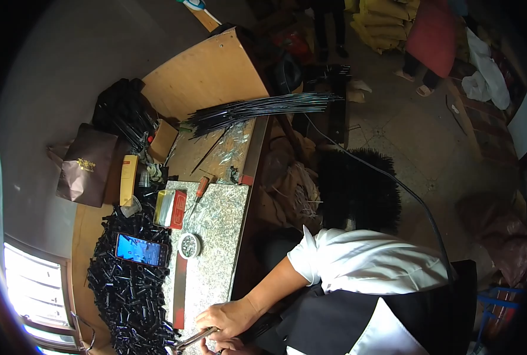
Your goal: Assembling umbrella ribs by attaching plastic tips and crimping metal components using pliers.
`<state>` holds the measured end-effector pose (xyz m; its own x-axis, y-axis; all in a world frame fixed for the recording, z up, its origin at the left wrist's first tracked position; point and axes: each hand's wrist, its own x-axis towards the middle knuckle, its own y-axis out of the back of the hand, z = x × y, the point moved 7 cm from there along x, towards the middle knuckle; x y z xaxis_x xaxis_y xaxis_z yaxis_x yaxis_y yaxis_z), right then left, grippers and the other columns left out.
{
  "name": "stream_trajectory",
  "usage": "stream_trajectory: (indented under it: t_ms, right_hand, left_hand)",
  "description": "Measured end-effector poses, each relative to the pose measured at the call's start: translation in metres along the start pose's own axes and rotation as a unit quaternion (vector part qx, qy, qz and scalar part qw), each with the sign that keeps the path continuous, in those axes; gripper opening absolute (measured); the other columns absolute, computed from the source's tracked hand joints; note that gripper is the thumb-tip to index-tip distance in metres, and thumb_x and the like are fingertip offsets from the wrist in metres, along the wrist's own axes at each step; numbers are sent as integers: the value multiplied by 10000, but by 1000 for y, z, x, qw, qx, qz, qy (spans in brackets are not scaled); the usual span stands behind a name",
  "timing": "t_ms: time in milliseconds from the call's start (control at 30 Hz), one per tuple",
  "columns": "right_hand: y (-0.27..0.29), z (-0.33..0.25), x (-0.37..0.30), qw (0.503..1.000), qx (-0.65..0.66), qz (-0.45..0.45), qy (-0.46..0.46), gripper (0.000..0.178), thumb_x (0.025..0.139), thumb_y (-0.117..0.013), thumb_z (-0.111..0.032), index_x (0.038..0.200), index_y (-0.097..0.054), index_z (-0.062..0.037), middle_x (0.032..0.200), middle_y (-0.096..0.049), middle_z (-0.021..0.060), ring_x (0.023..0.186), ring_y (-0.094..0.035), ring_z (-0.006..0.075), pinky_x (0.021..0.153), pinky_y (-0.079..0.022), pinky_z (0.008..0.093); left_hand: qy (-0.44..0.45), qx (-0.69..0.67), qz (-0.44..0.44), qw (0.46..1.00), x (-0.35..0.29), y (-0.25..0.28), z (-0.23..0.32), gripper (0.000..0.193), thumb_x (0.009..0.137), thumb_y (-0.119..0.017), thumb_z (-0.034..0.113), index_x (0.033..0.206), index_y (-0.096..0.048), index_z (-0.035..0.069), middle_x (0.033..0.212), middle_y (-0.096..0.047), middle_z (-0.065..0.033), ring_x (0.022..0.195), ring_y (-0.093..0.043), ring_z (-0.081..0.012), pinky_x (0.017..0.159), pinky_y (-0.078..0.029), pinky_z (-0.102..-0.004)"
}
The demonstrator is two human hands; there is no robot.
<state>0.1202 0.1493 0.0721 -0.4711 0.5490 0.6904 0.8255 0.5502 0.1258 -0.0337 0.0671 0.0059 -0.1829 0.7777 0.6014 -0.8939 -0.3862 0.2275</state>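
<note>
I see the right hand point(227, 319) gripping a slim, silvery metal tool point(195, 339) near short, glossy black tubes point(130, 299). I cannot tell the left hand's point(230, 345) grip

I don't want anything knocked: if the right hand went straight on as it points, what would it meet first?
Probably the heap of small black parts; the metal tool in the right hand points that way, though depth is unclear.

In my view: lit phone point(138, 249); brown bag point(86, 174) beside yellow box point(128, 183); bright window point(33, 284), lower left; yellow sacks point(382, 26), upper right, near person point(432, 35) in red garment.
</note>
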Motion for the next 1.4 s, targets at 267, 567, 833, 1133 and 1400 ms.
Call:
stream_trajectory:
  t_ms: [267, 567, 833, 1133, 1400]
  right_hand:
    - [-23, -21, 0, 988, 151, -19, 23, 166, 762, -610, -80, 875, -576, 37, 805, -567, 144, 741, -571, 283, 685, -463, 363]
    - [-26, 0, -10, 990, 138, -7, -22, 172, 776, -642, -109, 842, -578, 37, 815, -565, 142, 781, -568, 282, 699, -449, 365]
    - [-26, -8, -12, 980, 180, -41, -75, 147, 783, -633, -100, 797, -568, 31, 801, -559, 141, 775, -569, 277, 690, -446, 367]
    - [-22, -12, -13, 973, 206, -41, -93, 154, 792, -626, -99, 745, -537, 18, 766, -554, 110, 742, -566, 240, 671, -452, 349]
    - [-8, -32, -13, 989, 136, -16, 62, 123, 809, -619, -75, 757, -545, 8, 789, -538, 110, 705, -582, 220, 644, -473, 324]
  left_hand:
    - [-132, 205, 17, 970, -10, 12, 1, 469, 900, -608, 127, 1248, -364, -71, 972, -582, -173, 736, -609, -246, 609, -515, -357]
    - [-126, 123, 4, 984, -13, 15, -31, 498, 889, -629, 123, 1257, -343, -52, 978, -586, -182, 755, -616, -265, 645, -528, -378]
    - [-23, 170, -7, 985, -34, 41, -65, 546, 896, -616, 136, 1292, -300, -66, 1019, -565, -198, 793, -610, -283, 661, -517, -381]
    - [-80, 331, -4, 940, -21, 32, -37, 614, 871, -653, 308, 1217, -386, -124, 1032, -569, -215, 874, -599, -356, 747, -503, -441]
    - [-140, 376, -13, 916, -2, 8, 10, 621, 903, -595, 343, 1259, -361, -109, 964, -585, -207, 820, -598, -349, 703, -503, -449]
